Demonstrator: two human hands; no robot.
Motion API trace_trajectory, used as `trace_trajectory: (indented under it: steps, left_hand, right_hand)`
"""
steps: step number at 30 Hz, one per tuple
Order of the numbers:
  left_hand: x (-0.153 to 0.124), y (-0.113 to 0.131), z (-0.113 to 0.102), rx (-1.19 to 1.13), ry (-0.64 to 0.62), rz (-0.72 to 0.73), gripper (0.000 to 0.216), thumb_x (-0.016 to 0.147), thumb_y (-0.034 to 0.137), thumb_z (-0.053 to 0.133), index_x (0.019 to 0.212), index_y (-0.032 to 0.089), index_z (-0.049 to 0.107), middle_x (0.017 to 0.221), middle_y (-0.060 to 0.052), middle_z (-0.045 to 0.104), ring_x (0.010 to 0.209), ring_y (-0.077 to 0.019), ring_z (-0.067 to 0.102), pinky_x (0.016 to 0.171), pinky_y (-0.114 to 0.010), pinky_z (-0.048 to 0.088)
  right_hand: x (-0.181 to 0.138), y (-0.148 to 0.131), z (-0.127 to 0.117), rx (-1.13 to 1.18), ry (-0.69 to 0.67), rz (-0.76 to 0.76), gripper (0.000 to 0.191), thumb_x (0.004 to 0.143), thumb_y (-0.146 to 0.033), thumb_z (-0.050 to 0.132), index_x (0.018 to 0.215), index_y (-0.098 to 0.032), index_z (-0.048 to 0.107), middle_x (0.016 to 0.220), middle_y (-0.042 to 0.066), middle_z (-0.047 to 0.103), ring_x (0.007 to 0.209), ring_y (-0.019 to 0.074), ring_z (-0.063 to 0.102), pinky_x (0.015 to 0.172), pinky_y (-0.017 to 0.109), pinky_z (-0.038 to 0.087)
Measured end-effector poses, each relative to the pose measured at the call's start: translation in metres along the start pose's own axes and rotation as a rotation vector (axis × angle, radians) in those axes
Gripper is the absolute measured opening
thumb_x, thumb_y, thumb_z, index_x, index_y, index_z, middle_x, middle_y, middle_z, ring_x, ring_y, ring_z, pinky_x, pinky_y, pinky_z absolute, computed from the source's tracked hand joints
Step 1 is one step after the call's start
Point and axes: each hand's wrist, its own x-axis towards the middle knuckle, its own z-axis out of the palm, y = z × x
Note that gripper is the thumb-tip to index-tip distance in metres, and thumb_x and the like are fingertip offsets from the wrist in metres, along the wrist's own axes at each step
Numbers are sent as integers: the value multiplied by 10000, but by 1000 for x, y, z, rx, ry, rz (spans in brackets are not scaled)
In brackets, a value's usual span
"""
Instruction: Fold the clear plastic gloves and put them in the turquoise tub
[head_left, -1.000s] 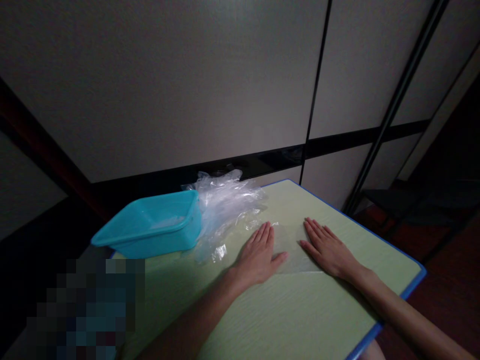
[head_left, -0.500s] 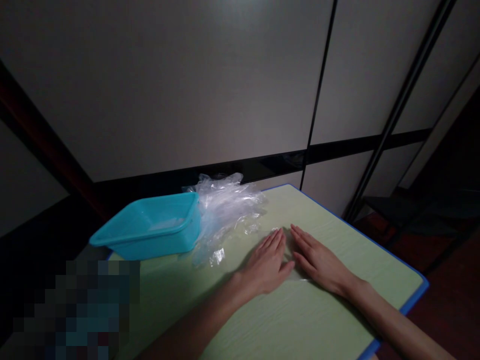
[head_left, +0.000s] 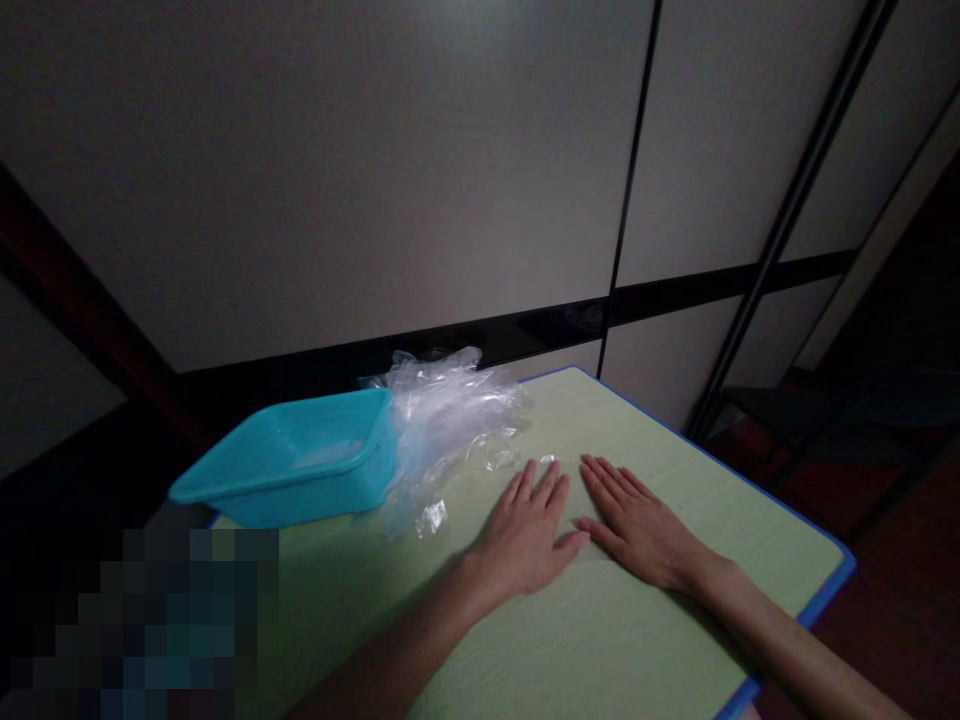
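My left hand lies flat, palm down, on a thin clear plastic sheet spread on the pale green table. My right hand lies flat beside it, fingers together, thumbs almost touching. Both press the sheet against the tabletop. The sheet is nearly hidden beneath the hands. A crumpled heap of clear plastic bags lies just beyond my left hand's fingertips.
A turquoise plastic tub stands at the table's far left, touching the bag heap. The table has a blue edge at right. A grey panelled wall rises behind. A blurred patch covers the lower left.
Both hands slid inward over the sheet, from spread apart to side by side. In the last half second they barely shifted.
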Motion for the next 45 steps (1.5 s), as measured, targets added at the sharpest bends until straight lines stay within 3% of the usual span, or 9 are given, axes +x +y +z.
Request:
trace_trajectory:
  steps: [4, 8, 12, 17, 24, 32, 45]
  left_hand:
    - [2, 0, -2, -88, 8, -47, 667, 848, 551, 316, 1352, 120, 244, 1438, -89, 154, 1315, -270, 27, 1062, -415, 94]
    - [5, -6, -9, -357, 92, -153, 580, 850, 398, 395, 1332, 97, 281, 1426, -105, 197, 1314, -216, 121, 1059, -357, 180]
    - [-2, -18, -9, -522, 209, -217, 488, 818, 250, 420, 1281, 109, 363, 1379, -108, 314, 1280, -188, 249, 1051, -347, 217]
    - [-15, -27, -4, -510, 274, -217, 460, 804, 207, 420, 1249, 92, 388, 1348, -134, 352, 1265, -195, 280, 1046, -378, 228]
    - [-13, -27, -5, -568, 284, -258, 405, 783, 161, 452, 1180, 86, 452, 1269, -146, 445, 1199, -207, 382, 1019, -381, 277]
    - [-12, -28, -4, -561, 300, -248, 401, 738, 116, 488, 1139, 137, 490, 1237, -114, 480, 1161, -209, 428, 1002, -370, 306]
    - [-12, -30, 0, -543, 292, -228, 415, 731, 118, 481, 1146, 118, 480, 1236, -134, 477, 1166, -231, 419, 995, -401, 312]
  right_hand:
    - [1, 9, 0, 189, 69, 52, 650, 856, -514, 297, 1329, -70, 319, 1390, 154, 272, 1276, 236, 257, 1042, 412, 220]
    - [7, 36, -7, 575, 249, 319, 478, 849, -407, 304, 1176, -108, 483, 1218, 153, 520, 1114, 238, 483, 938, 390, 366]
    - [23, 62, -15, 777, 198, 397, 254, 721, -359, 469, 816, -148, 574, 819, 102, 659, 768, 225, 605, 710, 340, 463]
    - [50, 69, -16, 873, 133, 384, 152, 699, -301, 490, 752, -170, 544, 569, 17, 623, 514, 138, 553, 508, 245, 424]
    - [58, 65, -5, 895, 162, 366, 158, 699, -303, 519, 778, -168, 545, 531, -12, 594, 460, 112, 493, 452, 219, 344]
    - [58, 63, 2, 962, 175, 338, 366, 536, -271, 685, 841, -178, 505, 538, -57, 561, 481, 107, 512, 471, 215, 380]
    - [56, 61, -8, 1054, 177, 442, 436, 564, -219, 700, 941, -190, 483, 570, -38, 632, 535, 139, 604, 503, 227, 467]
